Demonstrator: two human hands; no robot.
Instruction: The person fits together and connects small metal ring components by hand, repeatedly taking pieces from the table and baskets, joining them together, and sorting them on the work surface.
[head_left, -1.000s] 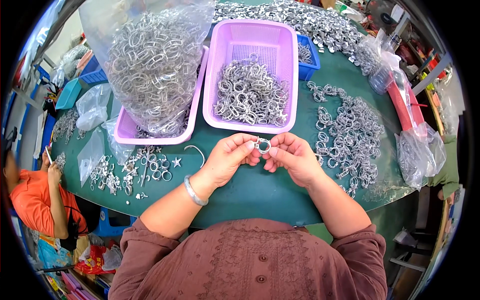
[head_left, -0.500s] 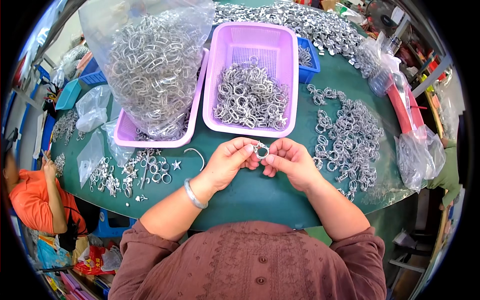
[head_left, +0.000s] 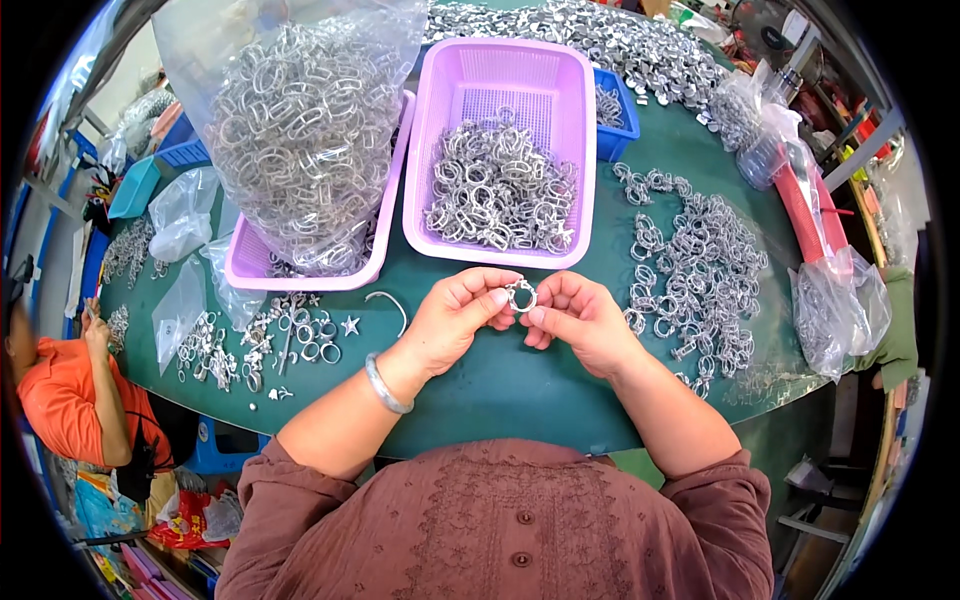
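Observation:
A silvery metal ring (head_left: 521, 294) is held up between my two hands, just in front of the pink basket (head_left: 499, 252). My left hand (head_left: 462, 312) pinches its left side between thumb and fingers. On the other side, my right hand (head_left: 575, 318) grips it with thumb and forefinger. A small decorated part shows at the ring's top left; its details are too small to make out. Many similar metal rings (head_left: 500, 190) lie heaped inside the basket. More rings (head_left: 700, 275) are spread in a pile on the green table (head_left: 500, 400), right of my right hand.
A large clear bag of rings (head_left: 305, 140) stands in a second pink basket (head_left: 310, 283). Loose rings and star pieces (head_left: 265, 345) lie at the left. A blue bin (head_left: 617, 146) and flat metal pieces (head_left: 610, 45) are farther back. A person in orange (head_left: 75, 400) sits at left.
Both hands keep their pinch on the ring, with little change in pose. The whole view has shifted very slightly.

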